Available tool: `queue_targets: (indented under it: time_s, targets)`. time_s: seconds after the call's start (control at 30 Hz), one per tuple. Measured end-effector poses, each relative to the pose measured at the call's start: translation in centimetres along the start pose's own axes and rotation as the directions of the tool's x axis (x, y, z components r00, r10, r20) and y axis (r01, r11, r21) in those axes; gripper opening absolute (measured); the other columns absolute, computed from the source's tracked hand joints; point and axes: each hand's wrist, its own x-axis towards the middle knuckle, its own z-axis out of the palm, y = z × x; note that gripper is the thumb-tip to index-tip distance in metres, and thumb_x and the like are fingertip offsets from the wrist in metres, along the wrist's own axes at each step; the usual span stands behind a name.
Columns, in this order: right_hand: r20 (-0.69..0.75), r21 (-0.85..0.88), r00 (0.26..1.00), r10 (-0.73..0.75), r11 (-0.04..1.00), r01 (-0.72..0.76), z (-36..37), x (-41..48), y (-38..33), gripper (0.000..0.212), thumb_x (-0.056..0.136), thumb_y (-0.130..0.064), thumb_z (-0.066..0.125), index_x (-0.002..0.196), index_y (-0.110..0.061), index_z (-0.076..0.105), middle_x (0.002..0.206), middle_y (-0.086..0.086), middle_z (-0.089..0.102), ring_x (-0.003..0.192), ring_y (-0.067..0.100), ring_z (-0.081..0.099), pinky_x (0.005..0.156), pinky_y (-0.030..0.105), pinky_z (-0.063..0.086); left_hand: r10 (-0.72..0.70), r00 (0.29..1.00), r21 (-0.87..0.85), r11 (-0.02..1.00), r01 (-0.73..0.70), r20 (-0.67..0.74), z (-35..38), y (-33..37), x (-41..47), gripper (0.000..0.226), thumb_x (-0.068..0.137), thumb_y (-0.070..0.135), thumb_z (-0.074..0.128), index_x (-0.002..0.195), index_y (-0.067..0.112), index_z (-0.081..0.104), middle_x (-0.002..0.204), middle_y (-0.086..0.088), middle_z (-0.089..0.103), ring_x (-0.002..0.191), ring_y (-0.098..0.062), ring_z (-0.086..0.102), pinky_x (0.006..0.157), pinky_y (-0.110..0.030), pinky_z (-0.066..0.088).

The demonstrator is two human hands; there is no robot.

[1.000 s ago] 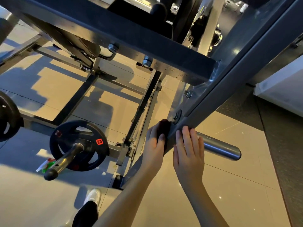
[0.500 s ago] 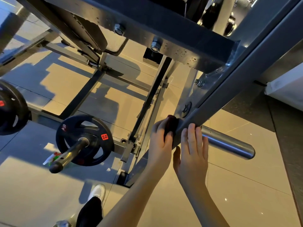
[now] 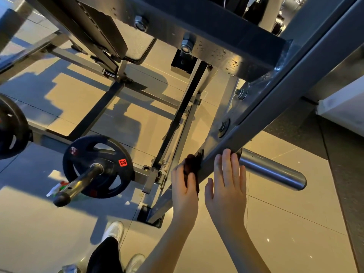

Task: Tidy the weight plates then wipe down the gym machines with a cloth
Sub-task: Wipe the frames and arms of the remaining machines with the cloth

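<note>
Partly within left grip (image 3: 184, 187), dark cloth (image 3: 194, 163)

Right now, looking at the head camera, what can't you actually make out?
All in the head view:
1. The cloth is mostly covered by the left hand, so its size is unclear.
2. The second weight plate is cut off by the left edge; its marking is unreadable.
3. The white-green item is half hidden behind the 10 kg plate and its bar.
4. The object at the bottom edge is cut off and unidentifiable.
</note>
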Motion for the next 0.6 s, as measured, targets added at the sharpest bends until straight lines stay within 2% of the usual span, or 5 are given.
queue_targets:
  time_s: [0.1,0.23,0.3,0.47,0.6]
  targets:
    - [-0.016,0.008,1.0,-0.02,1.0,0.02,-0.1,0.1,0.2,0.06,0.094,-0.02,0.045,0.148,-0.01,0.022,0.158,0.006,0.015,0.146,0.027,0.02,0.122,0.039,0.008,-0.018,0.998,-0.023,1.0,0.02,0.057,0.2,0.3,1.7,0.035,0.102,0.014,0.041,0.126,0.04,0.037,0.12,0.026,0.041,0.109,0.018,0.044,0.088,-0.004,0.042]
    - [-0.011,0.031,1.0,0.005,0.999,-0.005,-0.1,0.0,-0.2,0.056,0.094,-0.021,0.044,0.146,-0.008,0.028,0.155,0.012,0.024,0.144,0.029,0.024,0.119,0.042,0.015,-0.167,0.981,0.058,0.985,0.162,0.094,-0.9,-2.1,3.1,0.034,0.103,0.022,0.04,0.128,0.043,0.032,0.13,0.007,0.046,0.113,-0.004,0.05,0.096,-0.025,0.046]
    - [0.01,0.033,1.0,0.009,0.999,-0.009,0.1,-0.4,-0.5,0.056,0.094,-0.022,0.043,0.146,-0.009,0.028,0.155,0.012,0.024,0.144,0.029,0.022,0.118,0.043,0.016,-0.207,0.974,0.079,0.976,0.2,0.091,-1.6,-3.2,2.7,0.034,0.102,0.02,0.041,0.126,0.043,0.033,0.136,0.001,0.046,0.121,-0.012,0.049,0.098,-0.027,0.043]
    - [0.043,0.042,0.999,0.011,0.999,-0.013,1.0,-1.3,-1.0,0.059,0.094,-0.021,0.042,0.149,-0.012,0.022,0.158,0.009,0.019,0.151,0.019,0.001,0.121,0.039,0.007,-0.096,0.98,0.006,0.995,0.096,0.175,-1.0,-1.5,3.9,0.038,0.102,0.017,0.041,0.135,0.035,0.04,0.139,0.007,0.043,0.126,-0.009,0.046,0.104,-0.031,0.041]
    - [0.047,0.057,0.998,0.034,0.998,-0.037,1.6,-1.7,-1.6,0.058,0.093,-0.02,0.044,0.147,-0.011,0.027,0.157,0.01,0.021,0.151,0.02,0.003,0.121,0.038,0.007,-0.194,0.973,0.093,0.979,0.183,0.126,-1.9,-4.8,3.2,0.042,0.101,0.02,0.042,0.14,0.034,0.035,0.139,0.003,0.045,0.124,-0.012,0.048,0.103,-0.033,0.043]
